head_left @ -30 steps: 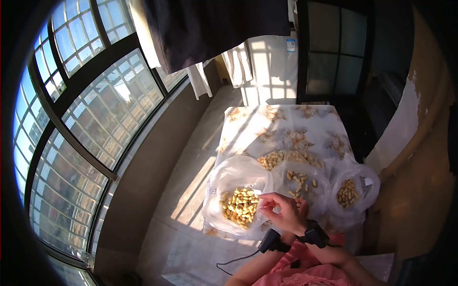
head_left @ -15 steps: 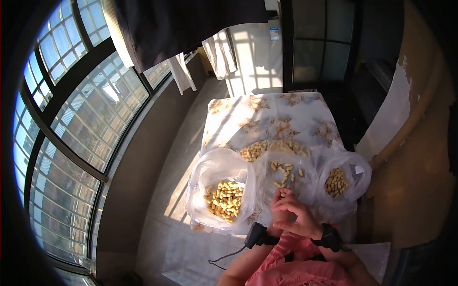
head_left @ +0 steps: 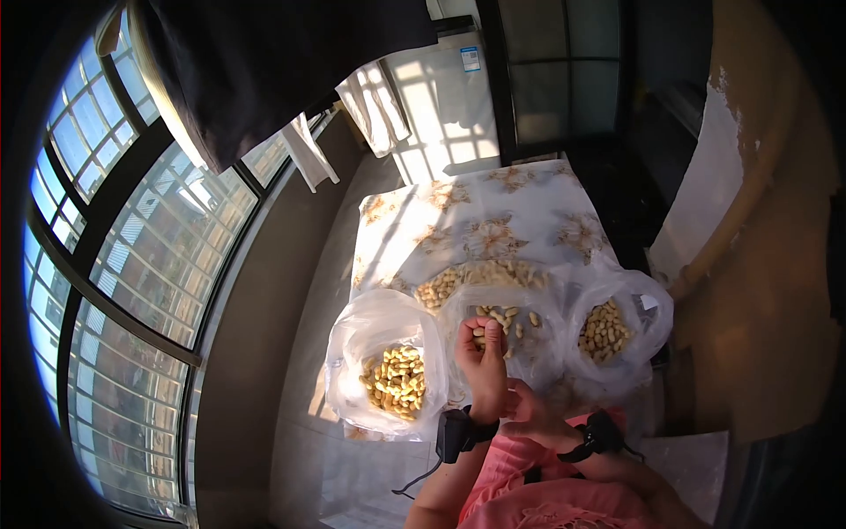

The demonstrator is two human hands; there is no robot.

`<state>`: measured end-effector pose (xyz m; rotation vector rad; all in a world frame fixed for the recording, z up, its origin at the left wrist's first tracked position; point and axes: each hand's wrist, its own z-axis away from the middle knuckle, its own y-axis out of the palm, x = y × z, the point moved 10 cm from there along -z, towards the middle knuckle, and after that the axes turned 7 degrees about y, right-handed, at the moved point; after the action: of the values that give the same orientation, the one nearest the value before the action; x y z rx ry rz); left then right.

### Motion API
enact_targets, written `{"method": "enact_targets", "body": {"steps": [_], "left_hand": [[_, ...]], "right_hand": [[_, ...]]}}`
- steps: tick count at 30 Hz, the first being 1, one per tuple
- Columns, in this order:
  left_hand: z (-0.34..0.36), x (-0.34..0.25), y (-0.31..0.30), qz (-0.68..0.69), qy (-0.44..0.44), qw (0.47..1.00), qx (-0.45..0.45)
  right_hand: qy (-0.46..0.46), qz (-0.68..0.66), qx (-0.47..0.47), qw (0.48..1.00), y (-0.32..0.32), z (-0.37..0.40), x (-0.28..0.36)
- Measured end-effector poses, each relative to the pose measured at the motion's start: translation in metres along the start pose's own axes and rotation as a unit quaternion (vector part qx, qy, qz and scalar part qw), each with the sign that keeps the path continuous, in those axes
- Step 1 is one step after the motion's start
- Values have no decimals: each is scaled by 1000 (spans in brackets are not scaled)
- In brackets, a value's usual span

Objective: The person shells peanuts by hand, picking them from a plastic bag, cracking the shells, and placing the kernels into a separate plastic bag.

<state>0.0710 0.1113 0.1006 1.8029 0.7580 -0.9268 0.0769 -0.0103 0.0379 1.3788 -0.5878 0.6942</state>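
My left hand (head_left: 482, 357) is raised over the near edge of the middle clear plastic bag (head_left: 538, 357), its fingers pinched around a peanut (head_left: 479, 332). Several loose peanuts (head_left: 520, 331) lie in that bag just beyond the fingertips. Lower and to the right, my right hand (head_left: 535, 418) is beside the left wrist with its fingers curled; whatever it holds, if anything, is hidden. The left plastic bag (head_left: 352, 344) contains a heap of yellowish peanuts (head_left: 397, 381). In the right plastic bag (head_left: 652, 322) is a smaller pile of peanuts (head_left: 604, 331).
More peanuts (head_left: 441, 286) lie in a bag behind the middle one. Everything rests on a table with a flowered cloth (head_left: 414, 216). Dark cloth (head_left: 291, 70) hangs at the upper left, near barred windows (head_left: 167, 264). A black band with a cable is on each wrist.
My left hand has moved forward and away from my right hand, to the middle bag. The view has shifted, so the table and bags appear further left.
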Motion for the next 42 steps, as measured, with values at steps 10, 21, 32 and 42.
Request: {"method": "enact_targets", "body": {"steps": [10,21,32,42], "left_hand": [[38,35,37,248,-203,946,47],[71,9,84,589,-433,682,-16],[82,-26,101,637,-441,633,0],[47,-7,46,247,-205,943,93]], "right_hand": [[110,10,129,986,40,9,-21],[170,117,201,958,16,70,-14],[176,151,212,949,7,88,-15],[111,157,113,975,-2,4,-29]]}}
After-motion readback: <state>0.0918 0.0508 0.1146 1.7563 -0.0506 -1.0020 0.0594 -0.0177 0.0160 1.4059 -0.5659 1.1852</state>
